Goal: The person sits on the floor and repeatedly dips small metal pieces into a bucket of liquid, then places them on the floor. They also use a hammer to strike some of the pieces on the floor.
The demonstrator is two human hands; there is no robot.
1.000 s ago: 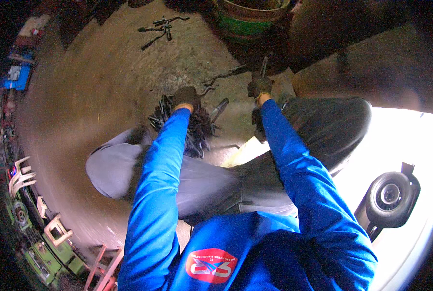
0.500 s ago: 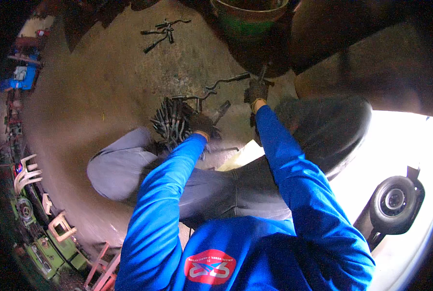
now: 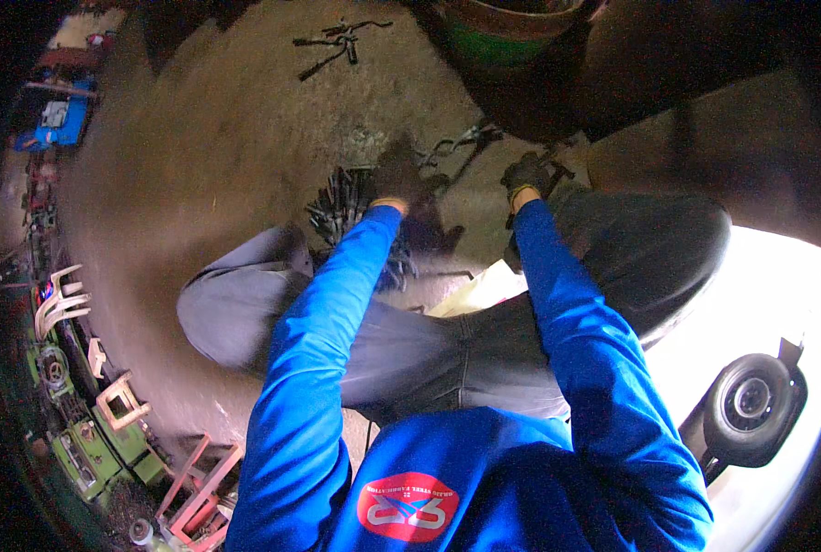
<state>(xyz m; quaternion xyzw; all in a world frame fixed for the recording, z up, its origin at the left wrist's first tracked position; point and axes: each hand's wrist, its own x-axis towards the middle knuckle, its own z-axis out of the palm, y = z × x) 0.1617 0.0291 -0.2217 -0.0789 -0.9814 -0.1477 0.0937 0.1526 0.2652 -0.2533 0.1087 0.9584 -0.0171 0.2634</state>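
My left hand (image 3: pixel 397 180), in a dark glove, reaches over the floor at the right side of a pile of bent dark metal rods (image 3: pixel 335 204). Motion and shadow smear its fingers, so whether it grips anything is unclear. Just beyond it lies a longer bent metal rod (image 3: pixel 470 138) on the concrete. Off to the right, my right hand (image 3: pixel 524 173), also gloved, is closed around a dark hammer-like tool (image 3: pixel 559 169), low above the floor near my right knee.
Several more bent rods (image 3: pixel 344 42) lie farther off. A green bucket-like container (image 3: pixel 502 41) stands at the top. Pale sheet (image 3: pixel 479 290) lies between my legs. A wheel (image 3: pixel 749 397) is at right; a white plastic chair (image 3: pixel 61 299) and green machinery (image 3: pixel 88 455) line the left.
My left hand has moved slightly up and away from the pile. The tool in my right hand, upright before, now tilts to the right. The whole view has shifted a little.
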